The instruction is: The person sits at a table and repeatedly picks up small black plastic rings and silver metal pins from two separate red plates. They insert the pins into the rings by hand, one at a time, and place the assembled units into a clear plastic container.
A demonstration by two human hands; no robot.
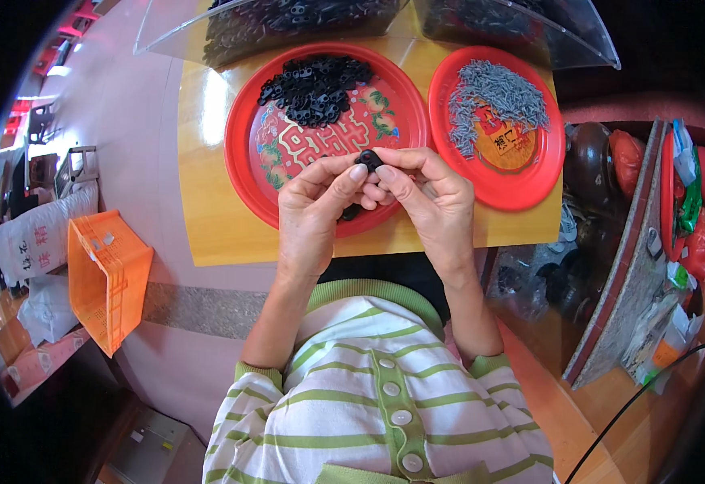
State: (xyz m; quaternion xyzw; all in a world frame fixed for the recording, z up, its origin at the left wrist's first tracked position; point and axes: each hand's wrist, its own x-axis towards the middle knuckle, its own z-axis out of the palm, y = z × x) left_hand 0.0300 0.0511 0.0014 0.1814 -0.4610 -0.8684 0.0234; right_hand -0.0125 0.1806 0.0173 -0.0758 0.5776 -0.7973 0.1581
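Over the near part of a large round red tray, both my hands meet around one small black plastic piece with holes. My left hand pinches it from the left between thumb and fingers. From the right, my right hand pinches the same piece. A heap of similar black plastic pieces lies at the tray's far side. Another dark piece shows partly below my left fingers. To the right, a smaller red plate holds many small grey screws.
Clear plastic bins of black parts stand at the table's back edge. The yellow wooden table bears both trays. An orange crate sits on the floor at left, near a white sack. Bags and jars fill the right side.
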